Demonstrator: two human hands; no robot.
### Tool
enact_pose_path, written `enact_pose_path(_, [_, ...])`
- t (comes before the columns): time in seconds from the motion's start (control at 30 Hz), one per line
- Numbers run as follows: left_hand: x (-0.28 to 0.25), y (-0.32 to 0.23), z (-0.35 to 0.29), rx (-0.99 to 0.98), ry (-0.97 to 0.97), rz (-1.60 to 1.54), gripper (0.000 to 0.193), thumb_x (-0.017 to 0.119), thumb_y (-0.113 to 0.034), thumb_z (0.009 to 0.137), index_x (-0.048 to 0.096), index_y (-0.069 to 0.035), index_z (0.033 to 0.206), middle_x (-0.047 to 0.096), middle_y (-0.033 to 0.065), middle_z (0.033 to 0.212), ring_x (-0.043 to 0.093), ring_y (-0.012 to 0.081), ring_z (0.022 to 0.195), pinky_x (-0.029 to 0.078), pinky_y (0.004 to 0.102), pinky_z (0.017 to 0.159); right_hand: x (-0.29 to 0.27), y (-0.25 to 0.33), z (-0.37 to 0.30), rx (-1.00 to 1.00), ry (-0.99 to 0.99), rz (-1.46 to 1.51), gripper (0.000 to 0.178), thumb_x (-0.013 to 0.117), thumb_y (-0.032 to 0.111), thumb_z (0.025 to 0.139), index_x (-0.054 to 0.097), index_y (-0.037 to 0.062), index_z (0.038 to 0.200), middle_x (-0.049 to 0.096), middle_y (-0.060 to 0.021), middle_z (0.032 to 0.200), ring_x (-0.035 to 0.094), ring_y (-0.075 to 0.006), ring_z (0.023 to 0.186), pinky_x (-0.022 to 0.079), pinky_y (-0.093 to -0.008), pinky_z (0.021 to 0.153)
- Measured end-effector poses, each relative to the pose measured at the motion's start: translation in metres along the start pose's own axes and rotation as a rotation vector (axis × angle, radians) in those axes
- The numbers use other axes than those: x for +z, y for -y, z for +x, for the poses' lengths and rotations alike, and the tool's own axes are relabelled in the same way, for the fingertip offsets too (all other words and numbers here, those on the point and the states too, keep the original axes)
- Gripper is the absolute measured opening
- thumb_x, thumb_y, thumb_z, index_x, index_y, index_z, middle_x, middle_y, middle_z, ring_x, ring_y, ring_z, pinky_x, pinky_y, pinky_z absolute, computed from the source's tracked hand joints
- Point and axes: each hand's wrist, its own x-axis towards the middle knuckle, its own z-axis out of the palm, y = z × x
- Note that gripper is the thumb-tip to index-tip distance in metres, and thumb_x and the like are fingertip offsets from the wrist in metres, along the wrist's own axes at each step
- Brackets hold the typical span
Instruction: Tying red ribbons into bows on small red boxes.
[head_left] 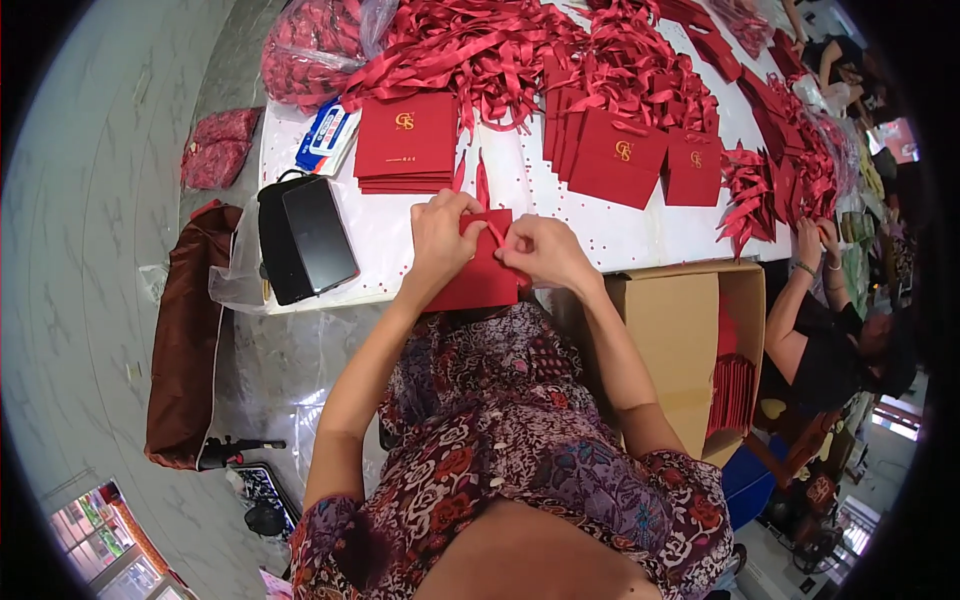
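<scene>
A small red paper bag [478, 284] lies at the table's near edge, in front of my body. My left hand [445, 238] is closed at its upper left, thumb and fingers pinching near the top edge. A short red ribbon [494, 234] runs across the bag's upper part between my hands. My right hand [548, 250] has its fingertips pinched together on that ribbon at the bag's right side. Just beyond, a stack of red bags [405, 140] with gold print lies flat, and loose ribbon ends trail towards my hands.
Heaps of red ribbon [500, 50] and more red bags [618, 155] cover the table's far side. A black phone [320, 235] on a dark pouch and a blue-white packet [328, 135] lie left. An open cardboard box [670, 340] holding red bags stands right. Another person's hands [815, 245] work farther right.
</scene>
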Motion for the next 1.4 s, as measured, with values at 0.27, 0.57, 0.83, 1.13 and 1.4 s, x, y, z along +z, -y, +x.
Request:
enact_pose_path(0.27, [0.021,-0.020,-0.019,-0.010,-0.240,0.021,0.022,0.069,-0.016,0.086,0.061,-0.006,0.104,0.064,0.0066,0.090,0.055,0.0269,0.093,0.033,0.0426,0.086,0.013,0.000,0.036,0.220,-0.157,0.728,0.028,0.068,0.023,0.094,0.068,-0.0018,0.083,0.061,0.0017,0.063,0.052,-0.0045,0.054,0.039,-0.0211,0.050])
enact_pose_path(0.57, [0.022,-0.022,-0.056,-0.319,0.048,-0.664,0.032,0.061,-0.012,0.093,0.046,0.003,0.117,0.068,0.0109,0.079,0.065,0.0144,0.068,0.050,0.0305,0.064,0.020,0.002,0.041,0.265,-0.266,0.915,0.024,0.063,0.022,0.098,0.064,0.0006,0.089,0.064,-0.0013,0.068,0.062,-0.0063,0.059,0.047,-0.0211,0.048])
enact_pose_path(0.83, [-0.025,0.002,-0.073,-0.407,0.301,-0.476,0.016,0.055,-0.016,0.097,0.060,-0.003,0.105,0.066,0.0103,0.077,0.065,0.0191,0.070,0.050,0.0315,0.068,0.012,-0.027,0.021,0.089,-0.528,0.043,0.014,0.064,0.014,0.091,0.060,0.0003,0.095,0.064,-0.0118,0.081,0.065,-0.0243,0.071,0.051,-0.0342,0.064])
enact_pose_path(1.13, [-0.034,0.008,-0.043,-0.442,0.153,-0.762,0.014,0.067,-0.005,0.091,0.064,0.002,0.103,0.070,0.0028,0.079,0.060,0.0048,0.069,0.049,0.0200,0.064,0.028,0.048,0.006,-0.445,-0.201,0.181,0.020,0.070,0.009,0.085,0.063,0.0040,0.103,0.061,-0.0121,0.094,0.063,-0.0304,0.087,0.051,-0.0363,0.071])
enact_pose_path(1.4, [-0.034,0.013,-0.042,-0.488,0.168,-0.864,0.013,0.066,-0.009,0.093,0.061,0.000,0.102,0.071,0.0040,0.082,0.062,0.0056,0.070,0.051,0.0217,0.063,0.041,0.039,0.003,-0.275,-0.168,0.227,0.017,0.069,0.009,0.088,0.066,0.0038,0.104,0.060,-0.0115,0.087,0.063,-0.0286,0.075,0.049,-0.0363,0.066])
